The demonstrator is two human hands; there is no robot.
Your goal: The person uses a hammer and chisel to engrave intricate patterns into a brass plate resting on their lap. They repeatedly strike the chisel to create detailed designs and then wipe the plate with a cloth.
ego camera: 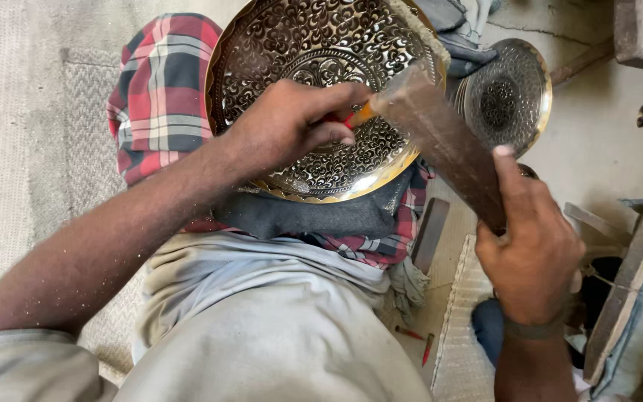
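Observation:
A large round brass plate with dense engraved floral work rests on dark and red plaid cloth over my lap. My left hand lies on the plate, fingers pinched around a small chisel with a red-orange tip. My right hand grips a long dark wooden mallet block, its upper end touching the chisel's top.
A smaller engraved round plate lies on the floor at the upper right. A red plaid cloth is draped on the left. Small red-handled tools lie on the floor. Wooden pieces and cloth sit at the right.

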